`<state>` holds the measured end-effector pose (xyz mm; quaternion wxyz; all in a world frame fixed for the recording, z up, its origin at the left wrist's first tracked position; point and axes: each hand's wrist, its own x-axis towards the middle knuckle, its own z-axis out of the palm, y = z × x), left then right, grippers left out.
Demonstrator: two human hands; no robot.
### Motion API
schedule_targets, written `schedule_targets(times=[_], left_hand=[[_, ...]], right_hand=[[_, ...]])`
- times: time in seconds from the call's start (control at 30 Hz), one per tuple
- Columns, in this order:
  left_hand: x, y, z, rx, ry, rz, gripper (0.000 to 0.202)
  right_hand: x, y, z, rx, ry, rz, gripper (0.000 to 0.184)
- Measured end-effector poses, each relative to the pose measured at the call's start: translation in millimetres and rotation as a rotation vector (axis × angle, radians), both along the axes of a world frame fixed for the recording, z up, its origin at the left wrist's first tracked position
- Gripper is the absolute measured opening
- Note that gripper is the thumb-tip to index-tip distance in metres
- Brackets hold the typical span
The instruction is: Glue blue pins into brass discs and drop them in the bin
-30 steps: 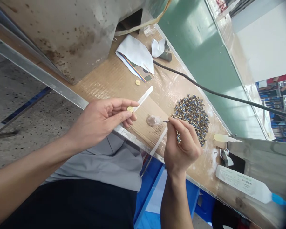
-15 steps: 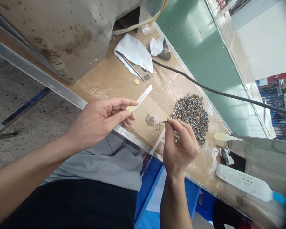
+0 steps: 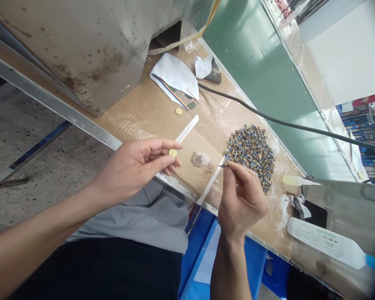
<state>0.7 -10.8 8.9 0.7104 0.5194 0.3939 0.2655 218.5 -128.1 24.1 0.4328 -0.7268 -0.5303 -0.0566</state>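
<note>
The person's left hand [image 3: 140,166] was raised just above the near edge of the cardboard-covered bench [image 3: 143,108], thumb and forefinger pinched on a small yellow disc [image 3: 173,152] with the other fingers curled loosely under it. The right hand [image 3: 242,198] was closed around a thin dark tool [image 3: 221,166]. Only the tip showed past the fingertips, so it may have been tweezers or a pick; I could not tell which. That tip pointed at the near-left fringe of a pile of small blue-and-brass parts [image 3: 251,152] spread on the bench. It sat just beside the far end of a white strip [image 3: 211,185] that ran out to the bench edge.

Between the two hands lay a small clear cap [image 3: 201,159], with a scatter of dark specks next to it. A longer white strip [image 3: 187,129] lay behind the left hand's fingertips, and a second disc [image 3: 178,111] rested farther back, near a white cloth with a striped ribbon [image 3: 175,79]. A black cable [image 3: 284,123] crossed the bench behind the pile. To the right of the pile lay a pale nozzle [image 3: 296,180], and nearer the edge a white bottle [image 3: 325,243] lay on its side. A stained metal housing [image 3: 81,41] stood at the back left.
</note>
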Motion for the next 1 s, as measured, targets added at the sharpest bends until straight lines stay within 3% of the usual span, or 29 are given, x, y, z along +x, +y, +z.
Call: schedule_targets(times=[0.13, 0.3, 0.63, 1.0], left_hand=[[6, -15, 10.7, -0.048, -0.056, -0.095, 0.030], [12, -26, 24.1, -0.069, -0.060, -0.116, 0.027], [9, -34, 22.1, 0.093, 0.013, -0.180, 0.036], [8, -33, 28.1, 0.101, -0.008, -0.175, 0.036]], right_hand=[[-15, -8, 8.1, 0.057, 0.236, 0.095, 0.012], [-32, -11, 7.9, 0.046, 0.321, 0.208, 0.019], [-38, -12, 4.8, 0.024, 0.310, 0.231, 0.027], [-38, -13, 4.2, 0.023, 0.246, 0.259, 0.033]])
